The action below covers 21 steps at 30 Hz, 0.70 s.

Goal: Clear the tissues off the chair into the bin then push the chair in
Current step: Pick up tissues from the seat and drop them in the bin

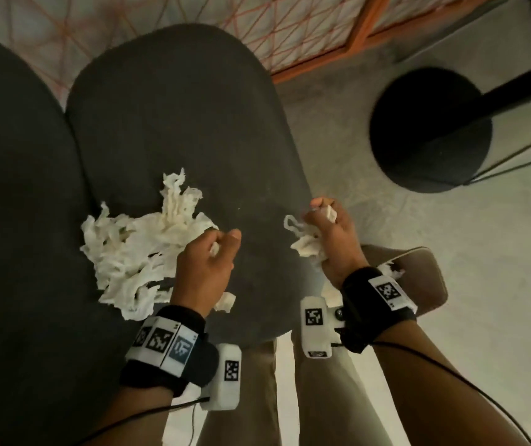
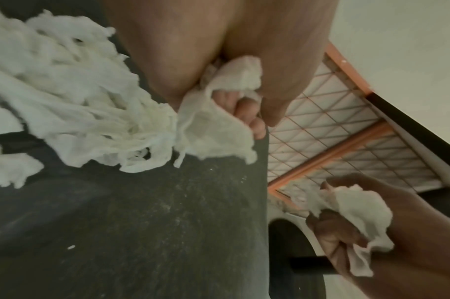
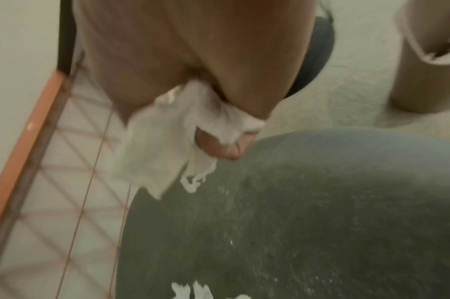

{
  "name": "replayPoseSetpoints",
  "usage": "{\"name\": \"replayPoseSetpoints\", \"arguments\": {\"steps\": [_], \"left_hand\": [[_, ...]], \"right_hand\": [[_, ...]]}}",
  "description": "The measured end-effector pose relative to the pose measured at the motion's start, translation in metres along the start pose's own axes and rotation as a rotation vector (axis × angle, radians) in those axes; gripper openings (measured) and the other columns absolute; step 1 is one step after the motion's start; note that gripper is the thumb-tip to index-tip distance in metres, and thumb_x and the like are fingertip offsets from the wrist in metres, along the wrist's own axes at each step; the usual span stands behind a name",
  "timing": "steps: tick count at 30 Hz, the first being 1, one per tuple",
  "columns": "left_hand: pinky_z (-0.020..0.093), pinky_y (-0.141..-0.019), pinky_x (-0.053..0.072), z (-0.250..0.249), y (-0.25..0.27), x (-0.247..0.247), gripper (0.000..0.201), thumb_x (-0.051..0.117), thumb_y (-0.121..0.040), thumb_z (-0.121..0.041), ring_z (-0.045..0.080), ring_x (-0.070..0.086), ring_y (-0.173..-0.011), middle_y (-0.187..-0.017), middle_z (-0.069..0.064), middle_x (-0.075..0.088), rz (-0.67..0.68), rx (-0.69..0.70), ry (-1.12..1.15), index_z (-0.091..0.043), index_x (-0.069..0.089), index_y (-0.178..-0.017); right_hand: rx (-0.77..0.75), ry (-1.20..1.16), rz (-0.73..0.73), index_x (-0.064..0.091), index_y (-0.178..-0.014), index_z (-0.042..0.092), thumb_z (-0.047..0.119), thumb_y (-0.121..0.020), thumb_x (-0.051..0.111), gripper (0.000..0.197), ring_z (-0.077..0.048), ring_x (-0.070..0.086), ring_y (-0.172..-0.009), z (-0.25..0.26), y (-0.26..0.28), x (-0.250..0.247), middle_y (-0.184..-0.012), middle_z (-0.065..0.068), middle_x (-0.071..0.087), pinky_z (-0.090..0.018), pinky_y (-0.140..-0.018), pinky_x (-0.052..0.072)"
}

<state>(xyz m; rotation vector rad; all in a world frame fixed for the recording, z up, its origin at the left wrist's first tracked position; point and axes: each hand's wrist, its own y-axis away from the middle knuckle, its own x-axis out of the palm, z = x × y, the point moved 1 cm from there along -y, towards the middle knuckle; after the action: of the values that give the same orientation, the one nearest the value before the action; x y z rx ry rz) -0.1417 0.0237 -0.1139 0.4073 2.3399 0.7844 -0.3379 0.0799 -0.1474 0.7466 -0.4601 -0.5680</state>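
A heap of shredded white tissues (image 1: 129,252) lies on the left half of the dark grey chair seat (image 1: 187,130). My left hand (image 1: 222,243) grips a wad of tissue (image 2: 219,123) at the heap's right edge, with strands still trailing into the heap (image 2: 65,97). My right hand (image 1: 322,217) holds another bunch of tissue (image 3: 162,145) just over the seat's right edge. The tan bin (image 1: 425,278) stands on the floor right of the chair, under my right wrist, with some tissue (image 1: 391,272) showing inside.
The chair's dark backrest (image 1: 16,220) fills the left side. A black round pedestal base (image 1: 428,130) sits on the pale floor to the far right. An orange-framed wire grid (image 1: 306,37) lies beyond the seat. Small tissue scraps (image 3: 193,290) remain on the seat.
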Motion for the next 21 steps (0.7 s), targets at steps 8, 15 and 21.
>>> {"name": "replayPoseSetpoints", "arguments": {"steps": [8,15,21], "left_hand": [[0.026,-0.059,0.048,-0.04,0.025,0.08,0.023,0.053,-0.076,-0.017,0.002,0.053,-0.059,-0.07,-0.009,0.056,0.475,0.126,-0.176,-0.031,0.063,-0.09],[0.013,-0.072,0.04,-0.033,0.071,0.198,0.055,0.04,-0.072,0.017,0.006,0.051,-0.094,-0.108,-0.007,0.05,0.735,0.346,-0.508,-0.027,0.059,-0.099],[0.02,-0.078,0.039,-0.005,0.106,0.302,0.06,0.045,-0.075,0.011,0.016,0.053,-0.099,-0.118,0.0,0.054,0.778,0.457,-0.769,-0.032,0.055,-0.115]], "right_hand": [[0.044,-0.357,-0.176,0.046,-0.068,0.017,-0.023,-0.074,0.041,0.041,-0.013,0.046,-0.053,-0.042,0.053,-0.106,-0.058,0.001,0.046,-0.02,-0.046,0.04],[0.036,-0.614,-0.468,0.038,-0.063,0.017,-0.019,-0.081,0.038,0.041,-0.017,0.056,-0.06,-0.109,0.106,-0.201,-0.059,-0.001,0.05,-0.045,-0.079,0.053],[0.132,-0.656,-0.641,0.04,-0.089,0.014,-0.001,-0.094,0.043,0.016,-0.027,0.064,-0.074,-0.166,0.134,-0.275,-0.093,-0.011,0.053,-0.044,-0.048,0.059]]}}
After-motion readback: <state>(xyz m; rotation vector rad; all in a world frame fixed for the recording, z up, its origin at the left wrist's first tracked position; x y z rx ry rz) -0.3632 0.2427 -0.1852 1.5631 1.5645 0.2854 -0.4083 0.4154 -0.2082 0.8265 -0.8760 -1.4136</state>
